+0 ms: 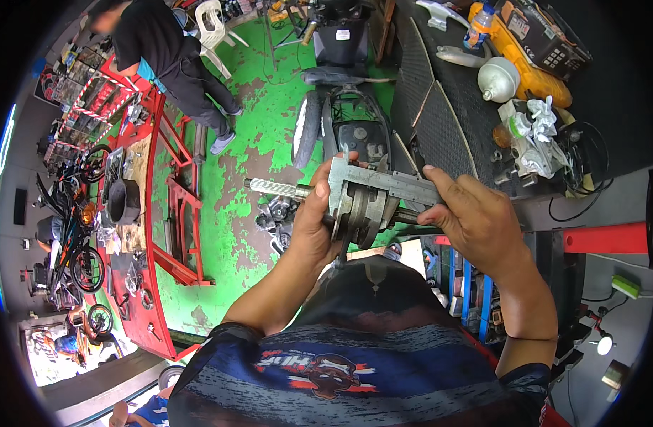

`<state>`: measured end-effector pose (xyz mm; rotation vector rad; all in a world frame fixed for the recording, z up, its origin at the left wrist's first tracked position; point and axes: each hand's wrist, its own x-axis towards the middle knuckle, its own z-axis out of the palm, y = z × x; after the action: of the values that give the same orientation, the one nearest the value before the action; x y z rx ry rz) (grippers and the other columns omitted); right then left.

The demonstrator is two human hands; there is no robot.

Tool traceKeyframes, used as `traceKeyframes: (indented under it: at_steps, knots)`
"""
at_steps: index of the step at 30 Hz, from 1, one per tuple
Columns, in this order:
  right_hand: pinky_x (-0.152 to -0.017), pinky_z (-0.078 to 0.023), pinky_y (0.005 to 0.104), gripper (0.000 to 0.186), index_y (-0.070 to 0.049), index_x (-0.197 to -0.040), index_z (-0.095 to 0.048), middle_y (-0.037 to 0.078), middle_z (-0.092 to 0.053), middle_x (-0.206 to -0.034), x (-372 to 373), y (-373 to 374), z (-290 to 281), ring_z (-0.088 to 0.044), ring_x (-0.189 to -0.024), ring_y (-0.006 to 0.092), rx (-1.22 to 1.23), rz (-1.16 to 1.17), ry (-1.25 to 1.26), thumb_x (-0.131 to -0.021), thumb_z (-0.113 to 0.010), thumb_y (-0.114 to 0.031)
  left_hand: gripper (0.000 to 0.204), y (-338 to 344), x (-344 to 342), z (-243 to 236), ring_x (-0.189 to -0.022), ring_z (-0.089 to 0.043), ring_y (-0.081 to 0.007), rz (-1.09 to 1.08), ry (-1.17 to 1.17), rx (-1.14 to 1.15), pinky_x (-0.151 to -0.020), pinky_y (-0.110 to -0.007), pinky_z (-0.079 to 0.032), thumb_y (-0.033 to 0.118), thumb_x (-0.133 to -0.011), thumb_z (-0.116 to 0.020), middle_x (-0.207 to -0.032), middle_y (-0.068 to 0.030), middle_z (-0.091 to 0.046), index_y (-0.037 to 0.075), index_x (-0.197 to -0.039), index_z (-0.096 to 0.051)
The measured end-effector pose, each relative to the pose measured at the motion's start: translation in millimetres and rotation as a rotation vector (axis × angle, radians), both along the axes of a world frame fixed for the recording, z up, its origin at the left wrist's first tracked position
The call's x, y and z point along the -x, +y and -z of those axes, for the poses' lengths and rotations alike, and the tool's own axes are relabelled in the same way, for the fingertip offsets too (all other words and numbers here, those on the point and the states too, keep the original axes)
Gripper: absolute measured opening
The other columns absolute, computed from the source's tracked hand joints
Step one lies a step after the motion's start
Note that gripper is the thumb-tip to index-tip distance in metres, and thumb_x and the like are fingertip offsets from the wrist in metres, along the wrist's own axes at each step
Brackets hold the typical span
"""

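Observation:
In front of my chest I hold a motorcycle crankshaft, its splined shaft end pointing left and its other end toward my right hand. My left hand is wrapped round its left side, thumb up near the shaft and the jaw end of the caliper. A metal vernier caliper lies across the top of the crank webs, its jaws at the left. My right hand grips the caliper's beam at the right, thumb beside the shaft end. The connecting rod hangs below, partly hidden by the webs.
A red workbench with parts runs along the left; a person in dark clothes stands beyond it. A stripped motorcycle stands ahead on the green floor. At the right, a dark bench carries a bottle and metal parts.

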<state>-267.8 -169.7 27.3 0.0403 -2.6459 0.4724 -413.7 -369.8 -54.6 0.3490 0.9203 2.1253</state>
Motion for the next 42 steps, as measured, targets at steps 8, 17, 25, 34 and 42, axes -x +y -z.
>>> traceKeyframes:
  at_steps: [8,17,25,34,42]
  knots:
    - [-0.056,-0.051,0.0366,0.059,-0.002,-0.134,-0.067,0.008,-0.059,-0.079,-2.1,-1.2,-3.2,-0.061,-0.063,0.0236,-0.029,0.001,-0.013,-0.083,-0.083,-0.029,0.086,-1.0,-1.5,-0.7,-0.129,-0.059,-0.0281,-0.002,0.012,0.003,-0.107,-0.045,-0.053,0.062,-0.092,-0.072,-0.141,-0.0130,-0.057,0.008,-0.153,-0.045]
    - [-0.057,-0.052,0.0371,0.060,-0.002,-0.134,-0.066,0.008,-0.059,-0.079,-4.0,-3.6,-4.6,-0.061,-0.063,0.0237,-0.050,-0.006,-0.008,-0.084,-0.082,-0.030,0.088,-2.1,-4.2,1.0,-0.131,-0.058,-0.0291,-0.010,0.020,0.006,-0.110,-0.047,-0.051,0.063,-0.091,-0.071,-0.142,-0.0135,-0.055,0.007,-0.153,-0.044]
    - [-0.056,-0.052,0.0363,0.061,-0.002,-0.134,-0.066,0.007,-0.058,-0.078,-6.9,-5.0,-5.5,-0.060,-0.063,0.0224,-0.081,-0.028,0.021,-0.083,-0.083,-0.030,0.094,-2.7,-5.3,5.0,-0.131,-0.057,-0.0302,-0.013,0.068,-0.018,-0.110,-0.048,-0.050,0.068,-0.088,-0.072,-0.141,-0.0142,-0.054,0.007,-0.152,-0.044]
    - [-0.053,-0.051,0.0363,0.060,-0.002,-0.134,-0.067,0.007,-0.058,-0.078,-9.2,-8.3,-10.1,-0.058,-0.060,0.0221,-0.089,-0.037,0.026,-0.083,-0.083,-0.030,0.094,-4.6,-6.2,4.0,-0.130,-0.057,-0.0303,-0.004,0.103,-0.042,-0.110,-0.048,-0.050,0.069,-0.087,-0.072,-0.141,-0.0155,-0.053,0.006,-0.151,-0.043]
    - [-0.053,-0.051,0.0354,0.058,-0.002,-0.129,-0.068,0.005,-0.053,-0.075,-7.9,-9.0,-11.8,-0.059,-0.061,0.0202,-0.103,-0.041,0.040,-0.080,-0.086,-0.027,0.095,-3.9,-6.2,6.0,-0.129,-0.057,-0.0297,-0.006,0.107,-0.047,-0.110,-0.048,-0.050,0.070,-0.087,-0.072,-0.140,-0.0160,-0.053,0.006,-0.151,-0.044]
